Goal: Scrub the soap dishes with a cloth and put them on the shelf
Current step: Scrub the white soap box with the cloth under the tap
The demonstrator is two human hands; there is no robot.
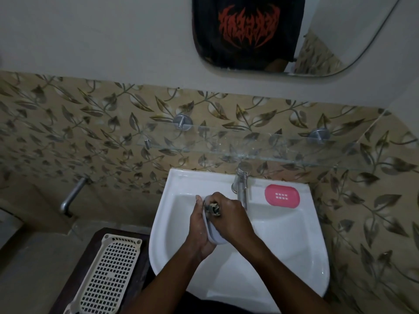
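leaf-patterned tile wall behind. low at left, cream perforated basket (pixel 108 275) beside white basin (pixel 283 245). over basin bowl: left hand (pixel 199 232) cupping pale soap dish (pixel 214 234), fingers wrapped along its back. right hand (pixel 229 214) curled tight on dark cloth (pixel 213 209) - pressed into dish. tap (pixel 241 184) just beyond. pink soap dish (pixel 282 196) flat on basin rim - glass shelf (pixel 272 150) above.

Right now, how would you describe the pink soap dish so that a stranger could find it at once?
Find the white sink under the glass shelf. On its back ledge, right of the tap, lies the pink soap dish. It alone is pink, with small slots in its middle; the pale dish is in the left hand.
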